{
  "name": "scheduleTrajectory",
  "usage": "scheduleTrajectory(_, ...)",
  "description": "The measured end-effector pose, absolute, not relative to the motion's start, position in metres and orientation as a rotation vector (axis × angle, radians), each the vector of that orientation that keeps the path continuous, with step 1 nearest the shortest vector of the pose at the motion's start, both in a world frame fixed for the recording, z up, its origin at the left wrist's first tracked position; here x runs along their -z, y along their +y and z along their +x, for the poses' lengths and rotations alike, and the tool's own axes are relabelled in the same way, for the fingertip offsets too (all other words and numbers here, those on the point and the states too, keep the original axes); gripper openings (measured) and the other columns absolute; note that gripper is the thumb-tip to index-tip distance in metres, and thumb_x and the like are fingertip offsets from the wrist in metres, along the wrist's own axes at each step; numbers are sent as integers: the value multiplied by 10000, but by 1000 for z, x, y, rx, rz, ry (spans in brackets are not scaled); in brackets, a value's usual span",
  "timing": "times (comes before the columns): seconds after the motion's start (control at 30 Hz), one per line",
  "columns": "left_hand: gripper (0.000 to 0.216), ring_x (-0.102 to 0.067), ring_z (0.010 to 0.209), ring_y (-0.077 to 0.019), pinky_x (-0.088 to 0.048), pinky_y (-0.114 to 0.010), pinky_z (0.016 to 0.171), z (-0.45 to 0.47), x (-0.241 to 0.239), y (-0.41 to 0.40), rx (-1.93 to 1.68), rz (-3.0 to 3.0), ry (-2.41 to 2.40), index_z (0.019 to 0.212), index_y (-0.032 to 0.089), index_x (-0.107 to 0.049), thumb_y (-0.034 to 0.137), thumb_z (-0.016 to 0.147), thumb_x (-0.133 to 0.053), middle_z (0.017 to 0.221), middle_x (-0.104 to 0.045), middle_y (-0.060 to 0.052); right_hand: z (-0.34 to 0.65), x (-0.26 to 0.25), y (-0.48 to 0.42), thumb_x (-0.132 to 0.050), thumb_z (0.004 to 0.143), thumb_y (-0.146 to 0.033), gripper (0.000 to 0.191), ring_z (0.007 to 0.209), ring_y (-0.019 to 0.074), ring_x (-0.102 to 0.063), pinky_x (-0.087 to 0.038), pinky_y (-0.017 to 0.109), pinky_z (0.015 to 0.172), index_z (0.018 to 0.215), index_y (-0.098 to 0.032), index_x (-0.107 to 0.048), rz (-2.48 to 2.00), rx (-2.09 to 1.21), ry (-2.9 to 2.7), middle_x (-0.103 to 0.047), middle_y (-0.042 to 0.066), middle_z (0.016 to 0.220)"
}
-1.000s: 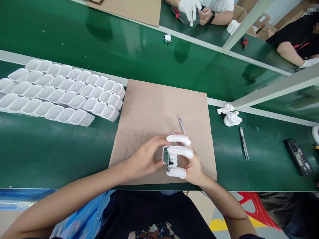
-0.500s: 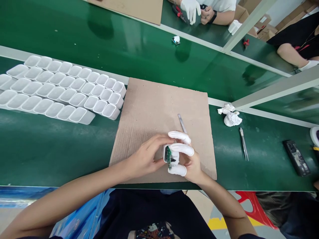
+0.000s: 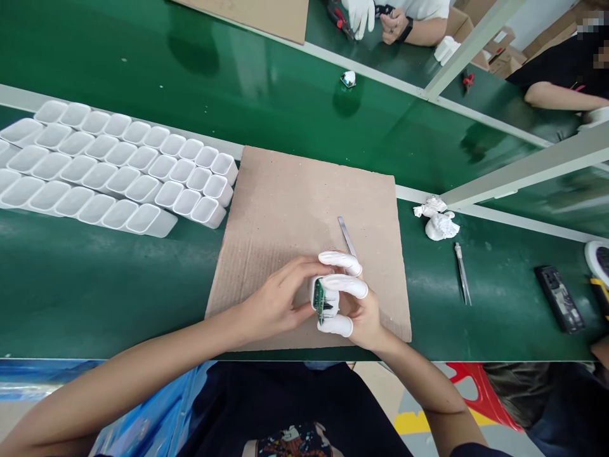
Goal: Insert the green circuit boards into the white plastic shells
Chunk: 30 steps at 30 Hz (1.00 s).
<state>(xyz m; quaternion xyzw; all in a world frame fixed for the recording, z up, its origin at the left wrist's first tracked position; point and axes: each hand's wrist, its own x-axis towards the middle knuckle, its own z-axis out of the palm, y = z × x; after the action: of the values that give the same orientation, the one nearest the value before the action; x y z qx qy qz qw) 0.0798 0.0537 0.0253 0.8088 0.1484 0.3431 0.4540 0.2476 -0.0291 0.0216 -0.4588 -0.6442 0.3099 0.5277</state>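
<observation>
Over the cardboard sheet point(image 3: 285, 209), my left hand point(image 3: 271, 295) is closed around a small white plastic housing point(image 3: 314, 279), its open end turned to the right. My right hand point(image 3: 364, 311), with white finger cots on the thumb and two fingers, pinches a green circuit board point(image 3: 319, 301) with a white part on its right side. The board stands at the mouth of the housing; how far it is inside I cannot tell. Metal tweezers point(image 3: 347, 235) lie on the cardboard just beyond my right fingers.
Rows of white open housings point(image 3: 109, 168) stand on the left. To the right are crumpled white tissue point(image 3: 441, 225), another pair of tweezers point(image 3: 461, 273) and a black device point(image 3: 559, 298). A small board with a white part point(image 3: 348, 79) sits on the green divider. Co-workers' hands point(image 3: 394, 25) are beyond.
Both hands keep nearly the same hold on the housing and board. The camera view has shifted slightly. At the far side, the co-workers' arms have moved a little.
</observation>
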Motion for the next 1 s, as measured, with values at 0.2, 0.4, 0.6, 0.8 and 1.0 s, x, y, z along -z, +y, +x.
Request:
scheduleTrajectory(0.2, 510, -667, 1136, -233, -581, -377, 933, 80, -26, 54, -841, 1941, 368, 1279, 221, -495, 20, 822, -600, 1226, -660, -97, 247, -21, -25, -717, 891, -427, 451, 1333, 302, -504, -454, 576, 1109, 1312, -405, -558, -1067, -733, -1525, -495, 63, 1419)
scheduleTrajectory(0.4, 527, -668, 1150, -237, -580, -379, 955, 81, -25, 54, -867, 1916, 367, 1291, 231, -505, 41, 820, -645, 1249, -666, -103, 247, -26, -23, -722, 891, -398, 472, 1320, 279, -516, -505, 527, 1076, 1326, -379, -539, -1136, -612, -1595, -506, 70, 1400)
scheduleTrajectory(0.6, 458, -684, 1120, -222, -590, -358, 934, 82, -23, 55, -888, 1941, 402, 1248, 212, -529, 59, 831, -639, 1215, -684, -108, 251, -29, -22, -731, 882, -422, 486, 1327, 294, -512, -494, 542, 1079, 1315, -332, -530, -1193, -538, -1651, -513, 94, 1400)
scheduleTrajectory(0.8, 415, -673, 1131, -226, -586, -376, 943, 80, -27, 59, -906, 2054, 319, 1277, 209, -533, 89, 887, -608, 1196, -687, -114, 263, -36, -23, -755, 851, -447, 672, 1357, 317, -479, -468, 578, 1099, 1411, -315, -408, -1174, -515, -1765, -468, 123, 1428)
scheduleTrajectory(1.0, 413, -647, 1157, -231, -579, -389, 963, 80, -25, 60, -934, 2103, 253, 1317, 174, -515, 116, 917, -600, 1202, -677, -140, 265, -52, -24, -729, 873, -304, 450, 1303, 309, -494, -496, 548, 1063, 1273, -268, -525, -1238, -272, -1943, -498, 123, 1363)
